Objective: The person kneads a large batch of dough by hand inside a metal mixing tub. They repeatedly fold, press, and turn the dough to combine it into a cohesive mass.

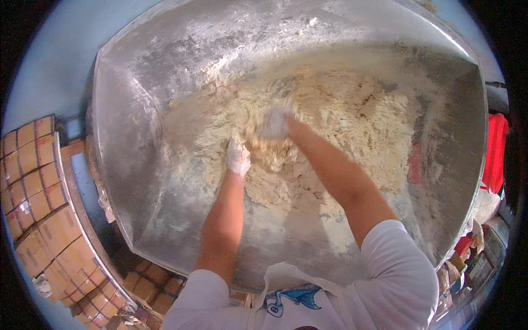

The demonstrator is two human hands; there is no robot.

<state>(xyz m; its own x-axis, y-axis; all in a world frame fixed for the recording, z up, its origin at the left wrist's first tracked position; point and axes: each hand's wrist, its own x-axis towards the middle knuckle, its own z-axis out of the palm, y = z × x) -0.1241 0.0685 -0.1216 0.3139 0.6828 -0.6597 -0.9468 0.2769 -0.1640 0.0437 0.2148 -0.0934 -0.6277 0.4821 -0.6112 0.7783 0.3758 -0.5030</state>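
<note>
A large metal trough [123,136] with sloping walls lies before me, dusted with pale powder. Crumbly, cream-coloured dough-like mix [354,111] is spread over its bottom. My left hand [239,157], coated in white powder, touches the mix near the middle; its fingers are partly buried, so their grip is hidden. Just beyond it and to the right, my right hand [276,121] is blurred by motion among flying crumbs of the mix. Whether it holds any cannot be made out. A flat red piece [414,164] lies in the trough towards the right wall.
Stacked cardboard boxes [53,235] stand outside the trough on the left, with more boxes [150,282] low by its near left corner. A red cloth [494,152] hangs beyond the right rim. Assorted items [470,255] crowd the lower right.
</note>
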